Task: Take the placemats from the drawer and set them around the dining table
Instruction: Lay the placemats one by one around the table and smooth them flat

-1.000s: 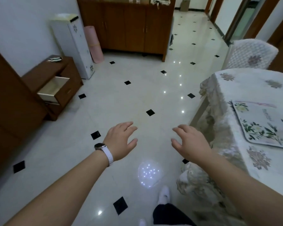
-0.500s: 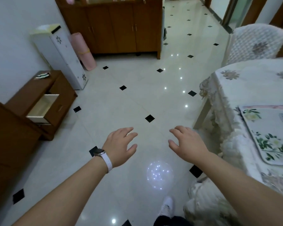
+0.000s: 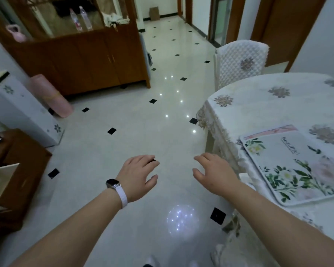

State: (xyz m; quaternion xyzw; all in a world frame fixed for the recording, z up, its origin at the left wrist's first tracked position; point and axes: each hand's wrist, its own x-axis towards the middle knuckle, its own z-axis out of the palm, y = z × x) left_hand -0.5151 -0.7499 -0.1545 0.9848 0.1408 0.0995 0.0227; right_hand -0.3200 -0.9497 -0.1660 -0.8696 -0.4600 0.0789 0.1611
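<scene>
One floral placemat [image 3: 297,166] lies flat on the tabletop [image 3: 268,112], nr its front-left edge, on the flowered cloth. The left hand [image 3: 137,174] & right hand [image 3: 214,174] are held out over the floor [image 3: 123,132] just left of the tabletop, palms down, touching nothing. On the left hand the fingers [image 3: 143,159] are loosely spread & a bit bent, holding nothing; a watch [image 3: 113,183] w/ white strap sits on that wrist. The right hand is the one nearer the tabletop, its fingers [image 3: 202,158] likewise relaxed, apart, empty. The drawer [image 3: 0,182] stands pulled open well left of the tabletop, its inside mostly cut off by the frame edge. A quilted chair [image 3: 239,62] sits at the tabletop's far side.
</scene>
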